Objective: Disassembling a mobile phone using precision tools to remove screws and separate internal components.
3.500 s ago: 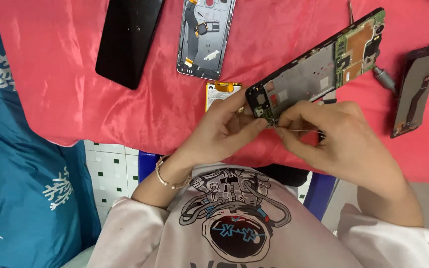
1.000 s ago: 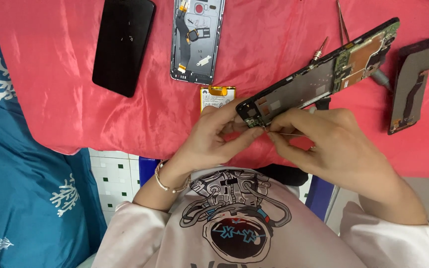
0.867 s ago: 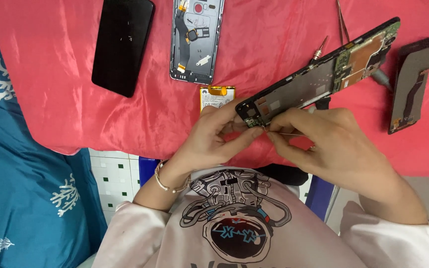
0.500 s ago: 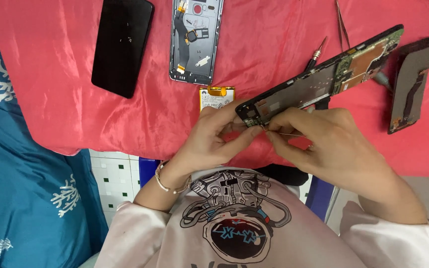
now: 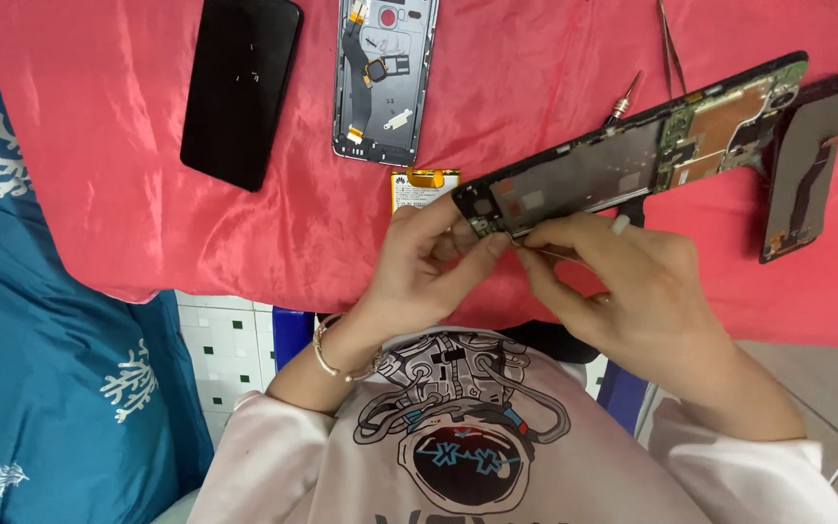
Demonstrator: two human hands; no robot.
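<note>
Hands (image 5: 419, 267) (image 5: 632, 286) pinch black phone frame (image 5: 623, 160) beside yellow-tabbed white battery (image 5: 422, 184).

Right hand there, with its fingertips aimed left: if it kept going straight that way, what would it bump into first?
Probably the left hand. The right hand points left toward the lower end of the opened phone frame, where the left hand's fingertips pinch it, nearly touching already. Depth is hard to judge.

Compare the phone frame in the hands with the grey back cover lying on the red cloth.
The phone frame is held up off the cloth at a slant by the left hand; the back cover lies flat, untouched. The frame is black with a green circuit board at its far end; the cover is grey with a red dot near the top. Both are opened phone parts, insides showing.
</note>
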